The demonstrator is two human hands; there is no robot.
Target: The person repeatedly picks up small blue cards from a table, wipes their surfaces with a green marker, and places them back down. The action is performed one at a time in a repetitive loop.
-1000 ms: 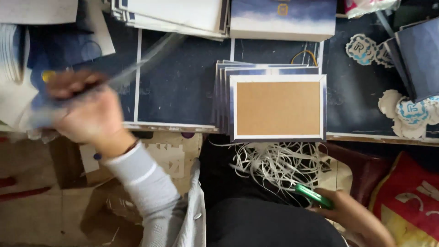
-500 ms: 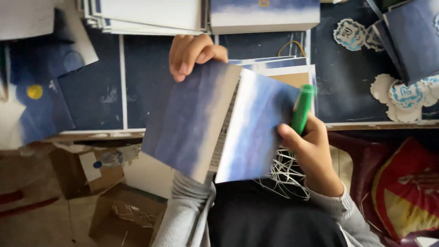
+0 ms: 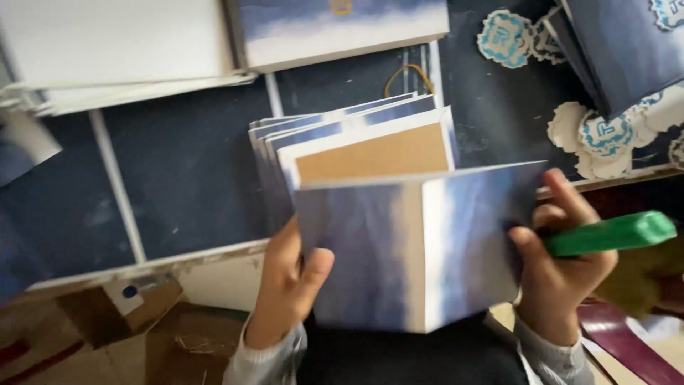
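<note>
- Across the whole bench lies a dark blue sheet [image 3: 192, 178] crossed by pale lines, with everything else resting on it.
- Up at the far left sits a stack of white boards [image 3: 114, 50], and just beside it a blue-and-white box [image 3: 342, 28] with its front edge towards the person.
- Over on the right edge, dark blue folders [image 3: 627, 50] lie tilted, overlapping scalloped paper labels [image 3: 602, 135] in white and blue.
- At the middle of the bench stands a fanned pile of covers [image 3: 335, 135], the nearest one showing a brown cardboard panel [image 3: 370, 153].
- Held up in front of that pile, near the person's chest, is a folded cover [image 3: 406, 249], blue fading to white, bent along a crease so it stands like a tent.
- Left hand [image 3: 288, 285] is closed on the cover's left edge, thumb pressed on the front face.
- Right hand [image 3: 566, 267] grips the cover's right edge and also clamps a green tool [image 3: 613, 234] between its fingers; the tool points out to the right.
- Behind the pile, a yellow rubber band [image 3: 406, 77] lies on the sheet.
</note>
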